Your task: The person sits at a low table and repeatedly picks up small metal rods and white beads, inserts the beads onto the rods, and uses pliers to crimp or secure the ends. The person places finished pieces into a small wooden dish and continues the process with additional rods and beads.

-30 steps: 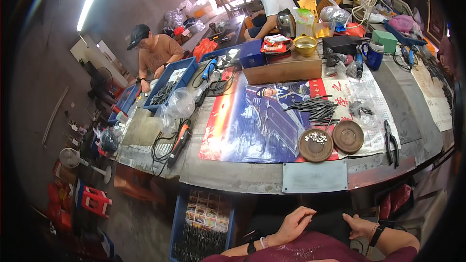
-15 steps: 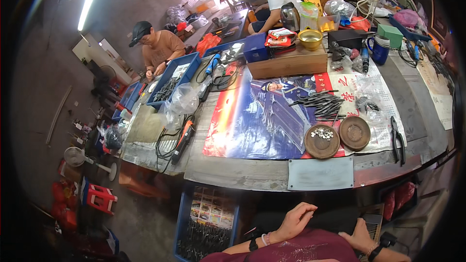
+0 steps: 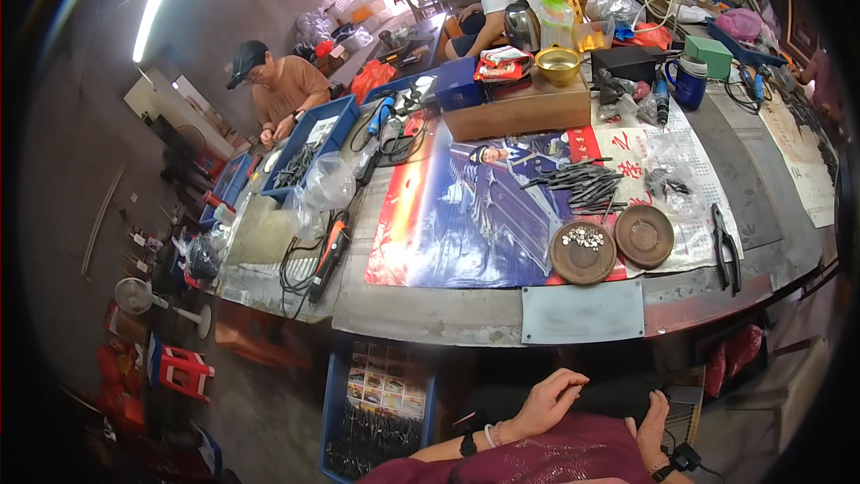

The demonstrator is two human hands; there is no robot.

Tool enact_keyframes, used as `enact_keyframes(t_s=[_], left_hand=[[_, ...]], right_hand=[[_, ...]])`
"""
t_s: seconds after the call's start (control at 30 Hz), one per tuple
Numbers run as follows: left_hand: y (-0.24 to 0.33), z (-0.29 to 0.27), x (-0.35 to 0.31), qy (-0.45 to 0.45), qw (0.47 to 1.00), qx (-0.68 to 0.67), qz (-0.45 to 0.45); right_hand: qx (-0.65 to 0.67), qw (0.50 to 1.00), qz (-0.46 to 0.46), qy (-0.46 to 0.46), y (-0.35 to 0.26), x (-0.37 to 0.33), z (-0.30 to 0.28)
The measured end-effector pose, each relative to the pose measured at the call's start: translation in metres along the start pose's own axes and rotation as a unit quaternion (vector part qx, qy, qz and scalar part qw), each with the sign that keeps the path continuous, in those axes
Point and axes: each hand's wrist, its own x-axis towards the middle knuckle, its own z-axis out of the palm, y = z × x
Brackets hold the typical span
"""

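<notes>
My left hand (image 3: 554, 401) hovers over my lap below the table's front edge, fingers loosely bent and nothing visible in them. To its right, my right hand (image 3: 651, 428) rests by the side of my lap, fingers stretched out and thumb apart. A dark surface (image 3: 502, 376) lies just beyond both hands. On the table above them, a round brown dish (image 3: 582, 271) holds small shiny pieces, and a second brown dish (image 3: 644, 255) stands beside it. Behind the dishes lies a heap of slim black parts (image 3: 582, 181). Black-handled pliers (image 3: 724, 251) lie to the right.
A pale flat plate (image 3: 582, 312) sits at the table's front edge. Below on the left stands a blue bin (image 3: 336, 412) of dark parts. An orange-and-black power tool (image 3: 330, 255) with cables lies at the left. Two people work beyond the table, one at a blue tray (image 3: 313, 145).
My right hand has moved slightly forward and left, and its fingers now show stretched out. The left hand has barely moved. The whole view has shifted a little.
</notes>
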Motion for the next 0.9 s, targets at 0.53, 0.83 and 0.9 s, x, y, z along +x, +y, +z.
enact_keyframes(t_s=[0.53, 0.83, 0.9], left_hand=[[0.003, 0.0, 0.001, 0.029, 0.999, 0.012, 0.019], [0.002, 0.004, 0.002, -0.007, 0.999, 0.049, 0.015], [0.002, 0.008, 0.0, -0.005, 1.0, 0.016, -0.004]], right_hand=[[0.018, 0.99, 0.028, -0.14, -0.008, -0.005, -0.047], [0.336, 0.933, 0.129, 0.0, -0.03, -0.006, -0.027], [0.368, 0.912, 0.181, 0.003, -0.033, -0.004, -0.027]])
